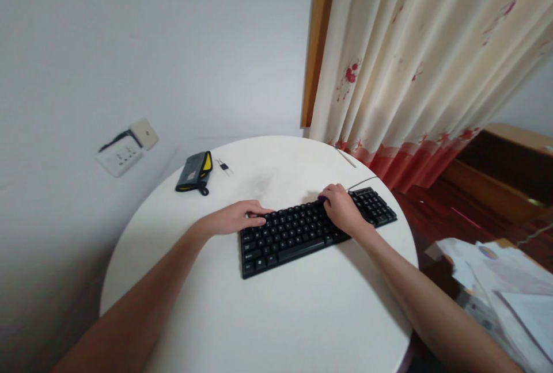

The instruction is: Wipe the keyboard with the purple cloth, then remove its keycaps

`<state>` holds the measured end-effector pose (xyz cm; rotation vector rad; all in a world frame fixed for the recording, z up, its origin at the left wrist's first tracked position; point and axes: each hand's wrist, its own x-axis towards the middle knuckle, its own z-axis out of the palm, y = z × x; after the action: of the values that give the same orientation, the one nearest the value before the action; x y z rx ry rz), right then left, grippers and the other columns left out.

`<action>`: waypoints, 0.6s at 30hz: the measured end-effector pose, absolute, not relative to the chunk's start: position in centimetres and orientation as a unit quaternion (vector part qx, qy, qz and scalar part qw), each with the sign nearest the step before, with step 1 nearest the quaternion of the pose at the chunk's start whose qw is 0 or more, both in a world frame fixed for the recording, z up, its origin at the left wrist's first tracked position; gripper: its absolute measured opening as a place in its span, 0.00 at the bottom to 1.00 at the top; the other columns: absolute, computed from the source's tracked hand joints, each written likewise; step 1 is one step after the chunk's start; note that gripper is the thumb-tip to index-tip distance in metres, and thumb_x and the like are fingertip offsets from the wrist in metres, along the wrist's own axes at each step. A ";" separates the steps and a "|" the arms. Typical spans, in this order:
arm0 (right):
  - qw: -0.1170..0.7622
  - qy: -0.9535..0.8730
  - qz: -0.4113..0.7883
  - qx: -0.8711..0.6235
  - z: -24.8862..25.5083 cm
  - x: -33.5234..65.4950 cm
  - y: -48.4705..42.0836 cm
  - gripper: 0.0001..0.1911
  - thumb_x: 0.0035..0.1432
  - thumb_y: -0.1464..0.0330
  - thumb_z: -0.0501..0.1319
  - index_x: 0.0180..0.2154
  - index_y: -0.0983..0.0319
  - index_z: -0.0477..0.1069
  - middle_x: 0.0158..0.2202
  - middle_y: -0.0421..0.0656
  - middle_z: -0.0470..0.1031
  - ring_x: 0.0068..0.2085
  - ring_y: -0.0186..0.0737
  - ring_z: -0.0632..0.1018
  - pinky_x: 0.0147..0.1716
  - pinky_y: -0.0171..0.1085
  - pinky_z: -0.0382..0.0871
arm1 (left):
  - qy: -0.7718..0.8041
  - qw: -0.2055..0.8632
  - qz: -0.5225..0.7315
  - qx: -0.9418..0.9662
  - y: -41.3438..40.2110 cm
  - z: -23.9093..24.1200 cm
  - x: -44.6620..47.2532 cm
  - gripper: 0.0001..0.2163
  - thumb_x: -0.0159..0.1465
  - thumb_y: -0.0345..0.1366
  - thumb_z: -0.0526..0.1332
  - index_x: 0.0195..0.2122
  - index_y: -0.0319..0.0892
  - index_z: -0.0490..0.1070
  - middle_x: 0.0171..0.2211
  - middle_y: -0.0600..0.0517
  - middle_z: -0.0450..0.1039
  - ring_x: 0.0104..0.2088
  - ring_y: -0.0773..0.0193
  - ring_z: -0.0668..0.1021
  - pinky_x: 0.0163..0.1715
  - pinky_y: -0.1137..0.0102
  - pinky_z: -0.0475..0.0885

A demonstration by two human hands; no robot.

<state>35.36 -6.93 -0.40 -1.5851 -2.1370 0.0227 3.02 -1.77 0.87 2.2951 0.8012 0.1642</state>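
And here the black keyboard [294,235] is lying flat on the white tabletop [242,315], its key rows facing up, and both hands are working at its far side. The left hand [242,217] is resting at the keyboard's far left corner, thumb and fingers parting a little, the thumb touching down by the corner keys; whether those fingers are gripping the edge or just lying against it, I cannot tell. Over to the right hand [343,209]: it is reaching across the keyboard toward its far edge, fingers curling closed around a small dark purple thing [321,198], mostly hidden.

How far along are we? The keyboard is already lying in place, and the handling seems to be under way rather than finished, since the purple thing is sitting in the fingers and not on the tabletop. How much of the keyboard is done and how much is remaining, the keys are not showing.

Beyond the keyboard's left end, a grey pouch [194,171] with yellow trim is lying, a little black piece with thin ends [223,166] just beside it. A cord [360,182] is running behind the keyboard's right end.
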 end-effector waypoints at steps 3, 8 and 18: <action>0.227 -0.723 -0.023 -0.653 -0.4 38.1 -6.1 0.15 0.58 0.80 0.54 0.36 0.66 0.79 0.38 0.50 0.76 0.42 0.46 0.71 0.49 0.40 0.62 | 0.309 0.350 0.064 0.882 -1.8 0.8 3.0 0.21 0.68 0.49 0.57 0.58 0.48 0.72 0.46 0.50 0.75 0.46 0.58 0.75 0.49 0.69 0.66; 0.259 -0.696 -0.038 -0.669 0.0 38.2 -5.9 0.16 0.58 0.80 0.54 0.38 0.66 0.79 0.39 0.50 0.77 0.42 0.46 0.71 0.48 0.40 0.62 | 0.311 0.353 0.067 0.880 -1.8 0.9 3.0 0.21 0.67 0.49 0.57 0.58 0.49 0.72 0.45 0.50 0.75 0.46 0.58 0.75 0.48 0.69 0.67; 0.203 -0.765 -0.021 -0.611 0.0 37.0 -6.1 0.18 0.57 0.82 0.52 0.37 0.64 0.79 0.40 0.50 0.78 0.43 0.47 0.70 0.46 0.40 0.64 | 0.311 0.350 0.066 0.881 -1.9 1.1 3.1 0.21 0.67 0.49 0.57 0.59 0.50 0.71 0.45 0.50 0.75 0.46 0.58 0.76 0.49 0.69 0.67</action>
<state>37.01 -6.10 -0.03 -1.7053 -2.1350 -0.0581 3.12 -1.90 1.08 2.2830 0.8061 0.1701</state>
